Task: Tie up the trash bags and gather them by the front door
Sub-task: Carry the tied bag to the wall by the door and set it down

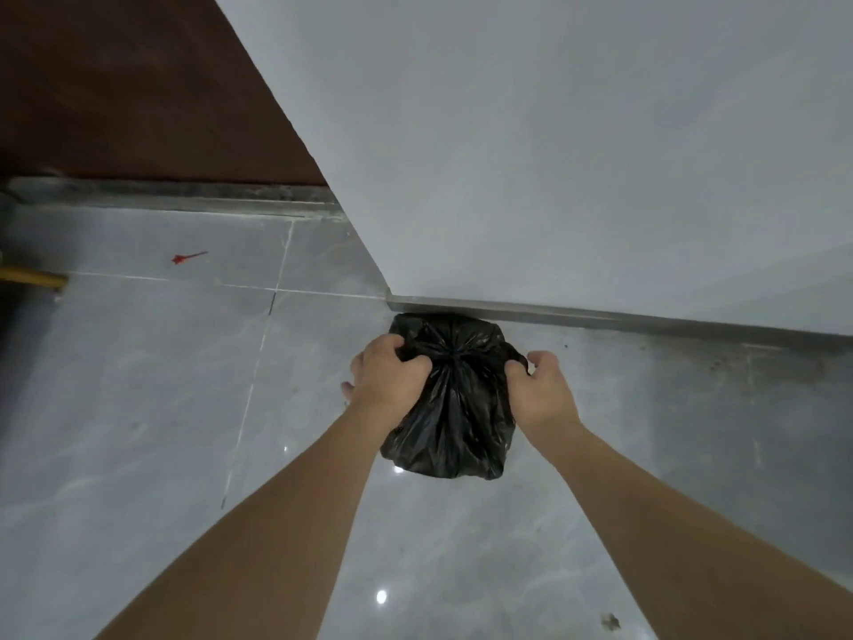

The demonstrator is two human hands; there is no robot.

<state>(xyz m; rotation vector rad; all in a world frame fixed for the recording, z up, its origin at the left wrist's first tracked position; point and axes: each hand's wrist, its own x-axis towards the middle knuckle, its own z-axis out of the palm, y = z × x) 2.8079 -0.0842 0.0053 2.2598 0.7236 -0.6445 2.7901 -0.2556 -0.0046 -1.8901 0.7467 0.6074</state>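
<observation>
A black trash bag (454,408) sits on the grey tiled floor, right against the base of a pale wall. Its top is gathered into a bunched point near the middle. My left hand (387,371) grips a fold of the plastic on the bag's left side, fingers curled into it. My right hand (540,385) grips the plastic on the bag's right side, thumb and fingers pinching the edge. Both forearms reach in from the bottom of the view.
The pale wall (554,154) stands close ahead, with a metal skirting strip (600,318) at its foot. A dark red-brown door (129,85) and its stone threshold (184,198) lie to the left. A yellow handle (32,277) pokes in at the far left.
</observation>
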